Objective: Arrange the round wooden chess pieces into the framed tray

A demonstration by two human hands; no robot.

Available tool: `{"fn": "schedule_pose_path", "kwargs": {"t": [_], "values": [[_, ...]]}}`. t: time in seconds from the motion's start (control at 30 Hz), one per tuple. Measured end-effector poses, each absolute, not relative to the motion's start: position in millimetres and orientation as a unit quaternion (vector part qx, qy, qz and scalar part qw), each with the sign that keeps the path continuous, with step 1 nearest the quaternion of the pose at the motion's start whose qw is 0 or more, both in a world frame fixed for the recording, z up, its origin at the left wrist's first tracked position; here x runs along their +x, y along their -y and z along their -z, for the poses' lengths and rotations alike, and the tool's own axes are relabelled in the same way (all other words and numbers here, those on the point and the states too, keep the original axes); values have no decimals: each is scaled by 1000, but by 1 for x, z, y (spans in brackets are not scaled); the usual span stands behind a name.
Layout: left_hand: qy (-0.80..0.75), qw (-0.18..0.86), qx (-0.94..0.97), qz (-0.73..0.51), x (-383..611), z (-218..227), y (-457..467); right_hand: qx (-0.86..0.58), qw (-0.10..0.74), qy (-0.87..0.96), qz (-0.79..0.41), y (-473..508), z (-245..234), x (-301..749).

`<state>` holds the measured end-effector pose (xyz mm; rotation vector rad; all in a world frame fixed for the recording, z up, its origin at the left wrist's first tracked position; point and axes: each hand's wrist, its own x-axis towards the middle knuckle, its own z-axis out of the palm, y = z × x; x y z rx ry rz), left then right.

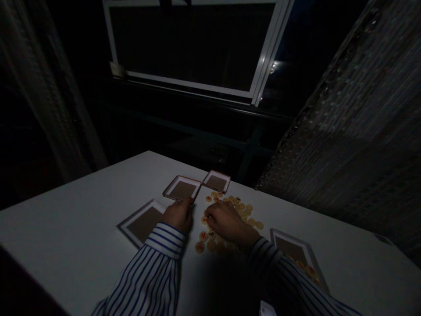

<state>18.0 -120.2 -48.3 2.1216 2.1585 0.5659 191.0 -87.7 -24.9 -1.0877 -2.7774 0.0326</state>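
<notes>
Spread of round discs (242, 213) on a white desk (82, 210), slightly right of the frame's lower centre. Several discs bore red or black markings; others showed plain faces. The right hand (226, 221) lay over the middle of the spread, fingers bent downward, with discs visible beyond it, beside its fingertips and below it; whether it grasped one could not be told. The left hand (177, 216), loosely curled, was just left of the spread, its fingertips at the near edge of the middle tray (182, 188); its grip could not be made out. The left tray (144, 223) lay partly behind the left hand, the far tray (216, 182) above the spread, and the right tray (291, 249), holding more discs, at lower right.
</notes>
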Motion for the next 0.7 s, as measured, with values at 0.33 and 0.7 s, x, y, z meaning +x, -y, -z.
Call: {"fn": "schedule_pose_path", "kwargs": {"t": [0.33, 0.7], "values": [[-743, -10, 640, -194, 14, 39, 123, -335, 106, 936, -32, 94, 17, 173], [-744, -16, 638, -198, 14, 40, 124, -283, 72, 956, -21, 98, 28, 163]]}}
